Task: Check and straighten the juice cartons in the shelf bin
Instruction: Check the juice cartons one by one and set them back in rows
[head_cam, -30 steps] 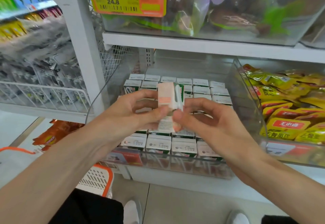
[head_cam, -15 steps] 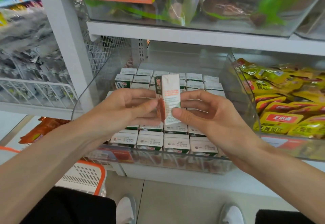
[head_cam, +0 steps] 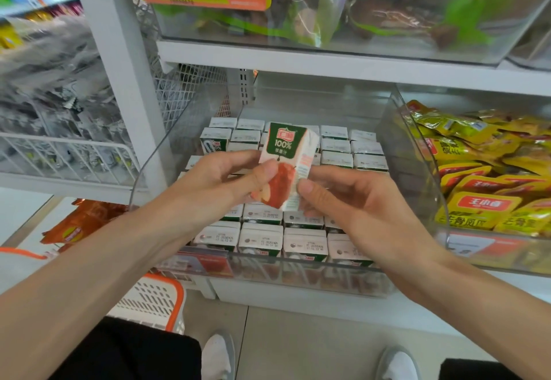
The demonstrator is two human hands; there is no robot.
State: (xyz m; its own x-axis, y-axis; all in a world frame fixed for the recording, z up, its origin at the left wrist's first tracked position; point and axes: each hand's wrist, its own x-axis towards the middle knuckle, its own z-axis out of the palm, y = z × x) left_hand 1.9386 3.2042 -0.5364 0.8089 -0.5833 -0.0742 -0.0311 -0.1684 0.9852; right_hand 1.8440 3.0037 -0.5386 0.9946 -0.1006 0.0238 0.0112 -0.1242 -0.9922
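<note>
A small apple juice carton point(head_cam: 284, 160) with a green top and a red apple picture is held upright above the clear shelf bin point(head_cam: 313, 272). My left hand point(head_cam: 220, 182) pinches its left side and my right hand point(head_cam: 343, 197) pinches its lower right edge. The carton's front label faces me. Below the hands, several rows of the same cartons point(head_cam: 261, 241) stand upright in the bin with their white tops showing. My hands hide the middle rows.
A second clear bin point(head_cam: 417, 153) of yellow snack packets sits right of the juice bin. A white shelf board point(head_cam: 328, 65) runs just above. A wire basket rack point(head_cam: 68, 159) is at left, and an orange-and-white shopping basket point(head_cam: 155, 302) stands on the floor by my feet.
Both hands have turned the carton: its narrow side and back text faced me before, now its green and apple front does. It stays lifted above the bin.
</note>
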